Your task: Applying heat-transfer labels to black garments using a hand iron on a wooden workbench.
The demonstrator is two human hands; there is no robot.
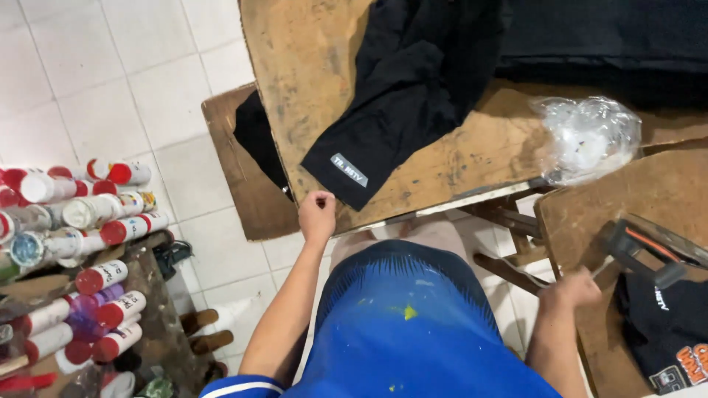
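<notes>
Left hand (317, 212) was fisted at bench (310, 81) front edge, just beside black garment (413, 88); whether it pinched cloth, cannot tell. Garment lay spread over bench, one part hanging off left edge. Right hand (571, 289) gripped squeegee (638, 250) on second bench. No print seen on garment yet.

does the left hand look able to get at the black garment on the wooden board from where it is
Probably yes. The left hand is closed at the near edge of the wooden board, and the black garment with its grey label lies just beyond it, with nothing between them.
</notes>
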